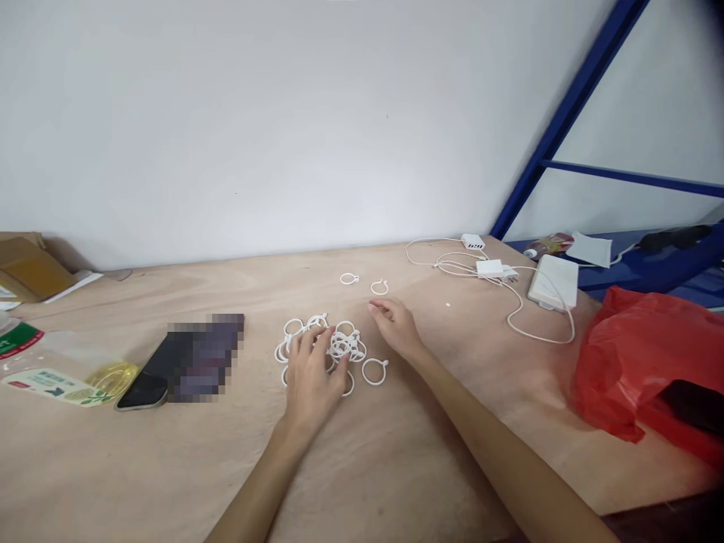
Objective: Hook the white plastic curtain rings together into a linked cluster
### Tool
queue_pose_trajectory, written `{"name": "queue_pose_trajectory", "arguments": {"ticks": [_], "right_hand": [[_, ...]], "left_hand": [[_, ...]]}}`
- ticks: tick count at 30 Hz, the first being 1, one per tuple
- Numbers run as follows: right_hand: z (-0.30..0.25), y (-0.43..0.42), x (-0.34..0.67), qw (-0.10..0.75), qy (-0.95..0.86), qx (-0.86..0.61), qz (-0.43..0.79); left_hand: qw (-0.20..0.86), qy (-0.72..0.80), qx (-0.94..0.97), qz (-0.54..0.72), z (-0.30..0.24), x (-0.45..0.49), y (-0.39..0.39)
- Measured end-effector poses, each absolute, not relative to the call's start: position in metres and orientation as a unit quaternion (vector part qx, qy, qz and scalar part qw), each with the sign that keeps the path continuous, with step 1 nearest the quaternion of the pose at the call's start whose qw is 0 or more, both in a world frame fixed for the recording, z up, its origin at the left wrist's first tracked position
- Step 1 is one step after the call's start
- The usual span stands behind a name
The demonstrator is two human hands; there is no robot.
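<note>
A pile of several white plastic rings (339, 343) lies in the middle of the wooden table (396, 467). My left hand (312, 377) rests palm down on the near side of the pile, fingers spread over the rings. To the right of the pile is my right hand (396, 326), its fingers loosely stretched towards the far side, holding nothing that I can see. One single ring (374, 371) lies near my right wrist. Two more rings (349, 279) (379, 287) lie apart, farther back.
A dark phone (155, 373) lies at the left, beside plastic packets (56, 381) and a cardboard box (28, 268). White chargers with cables (489, 268) and a white power bank (553, 283) sit at the back right. A red plastic bag (639, 362) covers the right edge. Blue metal framing (566, 113) stands behind.
</note>
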State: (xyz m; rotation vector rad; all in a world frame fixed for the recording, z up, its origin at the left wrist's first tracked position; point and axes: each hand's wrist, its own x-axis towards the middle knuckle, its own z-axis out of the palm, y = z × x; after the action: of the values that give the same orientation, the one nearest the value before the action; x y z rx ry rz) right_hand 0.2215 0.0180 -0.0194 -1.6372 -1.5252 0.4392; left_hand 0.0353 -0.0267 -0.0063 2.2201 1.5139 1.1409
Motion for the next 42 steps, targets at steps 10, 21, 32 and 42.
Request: {"name": "queue_pose_trajectory", "arguments": {"ticks": [10, 21, 32, 42], "right_hand": [[-0.031, 0.053, 0.239, 0.316, -0.649, -0.685, 0.094], [-0.001, -0.034, 0.184, 0.576, -0.568, -0.412, 0.42], [0.007, -0.041, 0.181, 0.611, -0.465, -0.409, 0.493], [0.005, -0.04, 0.184, 0.608, -0.48, -0.418, 0.475]], "left_hand": [[0.081, 0.516, 0.759, 0.388, -0.008, 0.034, -0.024], [0.414, 0.496, 0.616, 0.451, 0.003, 0.045, -0.029], [0.36, 0.486, 0.625, 0.494, 0.001, 0.04, -0.028], [0.308, 0.453, 0.719, 0.428, 0.008, 0.045, -0.037]]}}
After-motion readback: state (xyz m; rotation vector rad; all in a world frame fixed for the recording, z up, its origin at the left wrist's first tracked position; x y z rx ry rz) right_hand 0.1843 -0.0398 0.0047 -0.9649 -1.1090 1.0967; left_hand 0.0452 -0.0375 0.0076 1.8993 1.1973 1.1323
